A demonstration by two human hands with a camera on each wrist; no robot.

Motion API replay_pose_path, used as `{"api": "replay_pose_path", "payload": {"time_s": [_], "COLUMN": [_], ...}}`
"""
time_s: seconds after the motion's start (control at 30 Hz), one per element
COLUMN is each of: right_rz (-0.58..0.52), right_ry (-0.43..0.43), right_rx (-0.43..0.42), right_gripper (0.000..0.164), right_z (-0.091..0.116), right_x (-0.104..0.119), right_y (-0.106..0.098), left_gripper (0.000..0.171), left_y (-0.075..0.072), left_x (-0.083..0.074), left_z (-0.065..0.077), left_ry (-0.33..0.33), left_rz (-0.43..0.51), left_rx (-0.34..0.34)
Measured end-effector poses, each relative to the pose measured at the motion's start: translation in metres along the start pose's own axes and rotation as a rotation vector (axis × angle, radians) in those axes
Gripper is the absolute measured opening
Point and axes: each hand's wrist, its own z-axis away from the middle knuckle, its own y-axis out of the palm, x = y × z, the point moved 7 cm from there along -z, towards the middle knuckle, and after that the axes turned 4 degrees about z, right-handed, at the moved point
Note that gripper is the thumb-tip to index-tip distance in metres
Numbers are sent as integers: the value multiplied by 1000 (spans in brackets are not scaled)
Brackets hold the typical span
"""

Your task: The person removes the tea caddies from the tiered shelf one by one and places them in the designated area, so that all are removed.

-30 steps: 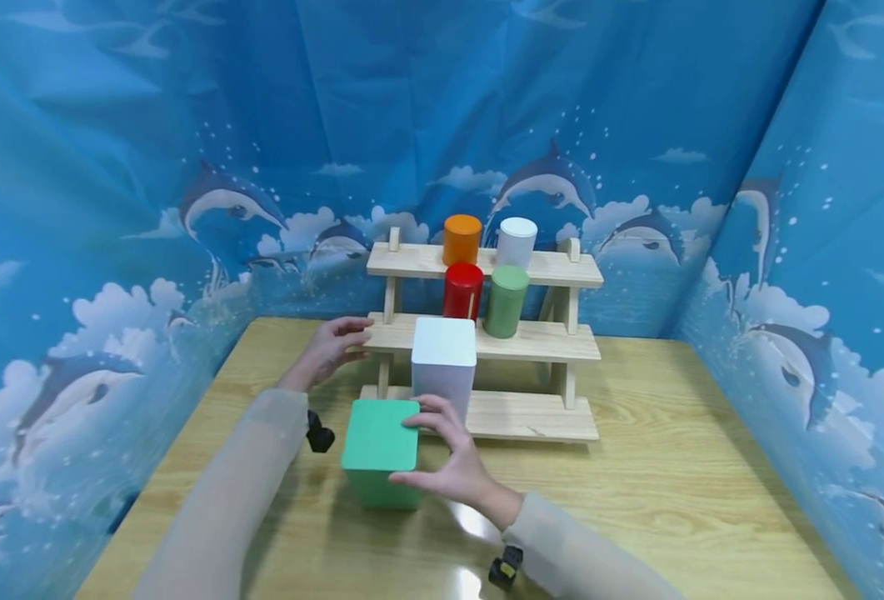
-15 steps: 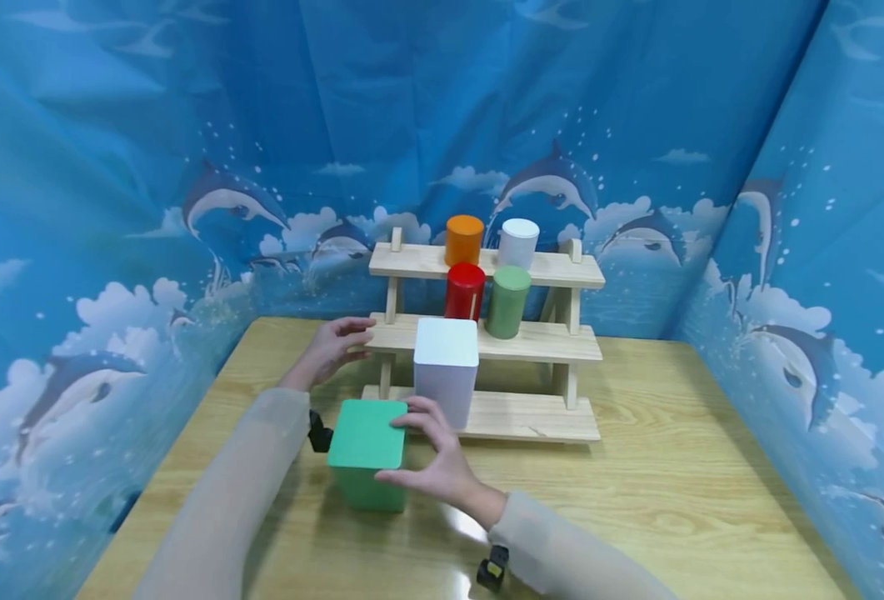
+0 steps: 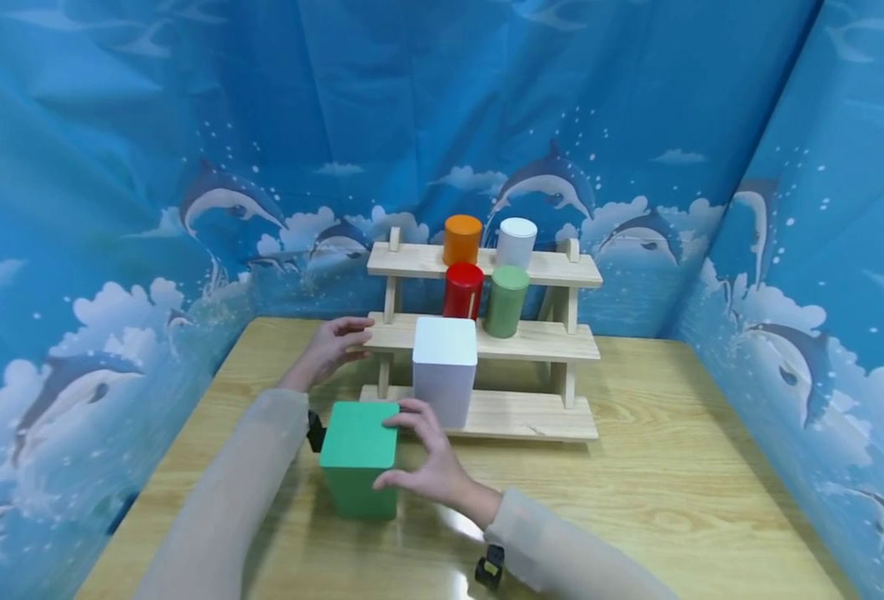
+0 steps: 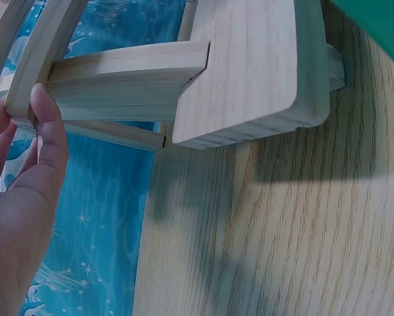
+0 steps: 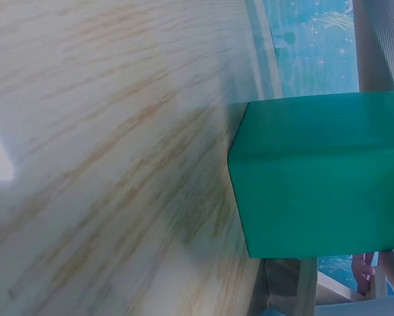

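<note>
A green box with a square top stands in front of the three-tier wooden stand. My right hand grips the box at its right side, thumb at the front and fingers at the far edge. In the right wrist view the green box fills the right part; whether its base touches the table cannot be told. At the left end of the stand's middle shelf, my left hand holds the plank. The left wrist view shows fingers of that hand against the plank end.
A tall white box stands on the lowest shelf. Red and green cans are on the middle shelf, orange and white cans on the top one. Dolphin-print cloth surrounds the wooden table.
My right hand has carried the green box to the left and slightly towards me, away from the white box. The left hand has stayed at the shelf end.
</note>
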Motion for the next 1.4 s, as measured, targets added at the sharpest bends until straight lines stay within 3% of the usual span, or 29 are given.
{"api": "replay_pose_path", "payload": {"time_s": [0.23,0.43,0.8,1.07,1.4], "right_rz": [-146,-193,-138,-59,-85], "right_ry": [22,-1,-83,-202,-320], "right_rx": [65,31,-16,-65,-133], "right_gripper": [67,62,52,45,40], "right_z": [3,3,8,9,12], "right_x": [-3,-2,-1,6,-1], "right_y": [-1,-8,-26,-43,-63], "left_gripper": [41,40,39,40,38], "left_y": [1,0,0,1,-1], "left_x": [-1,1,1,1,2], "left_z": [-1,-3,0,0,1], "left_ry": [6,-1,0,-11,-27], "left_rz": [-8,1,45,20,9], "left_rx": [1,-29,-27,-16,-34]}}
